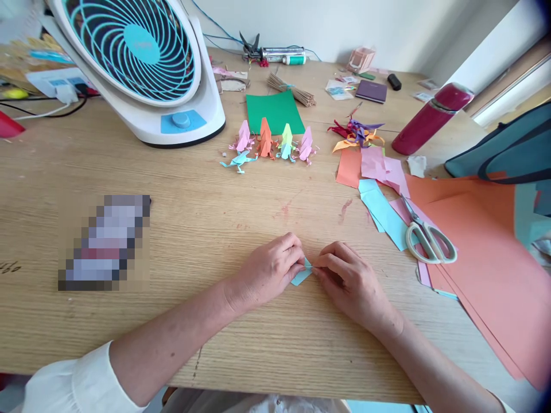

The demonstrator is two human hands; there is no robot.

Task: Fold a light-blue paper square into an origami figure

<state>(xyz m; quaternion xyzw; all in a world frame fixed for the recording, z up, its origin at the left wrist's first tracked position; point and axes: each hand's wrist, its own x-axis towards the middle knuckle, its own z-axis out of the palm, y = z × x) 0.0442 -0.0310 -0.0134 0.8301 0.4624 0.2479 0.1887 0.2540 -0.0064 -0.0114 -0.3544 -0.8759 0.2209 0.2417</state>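
Observation:
My left hand and my right hand meet at the near middle of the wooden table. Both pinch a small folded piece of light blue paper that lies between them on the table top. Fingers of each hand are curled and pressed onto the paper's edges. Most of the paper is hidden under the fingers.
Several folded paper figures stand in a row before a green sheet. Scissors lie on pink and blue scraps beside orange sheets at the right. A white and teal fan stands back left, a red bottle back right.

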